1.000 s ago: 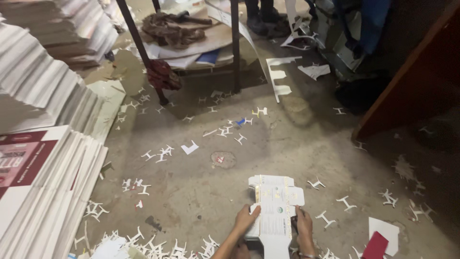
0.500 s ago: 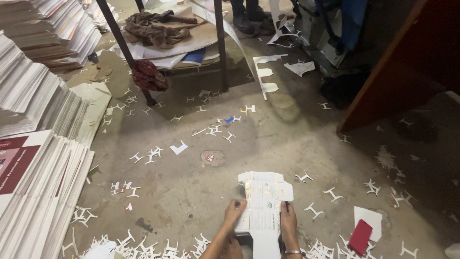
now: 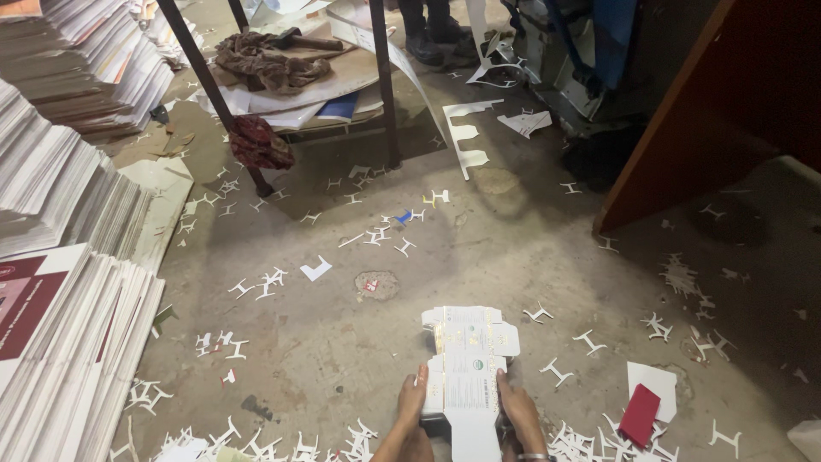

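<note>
Since the earlier frame the die-cut carton stack has barely shifted, staying pinched upright between both hands low over the floor. The left hand grips its left edge and the right hand clasps its right edge, so the stack sits directly between them, its upper flaps reaching beyond the fingertips. Beneath lies a dusty concrete floor strewn with white paper offcuts, with printed sheet piles far to the left hand's side and a red card just past the right hand.

Two hands here, left hand and right hand, on one stack of die-cut carton blanks. One red card near the floor's lower right edge. White offcuts, too many to count.
</note>
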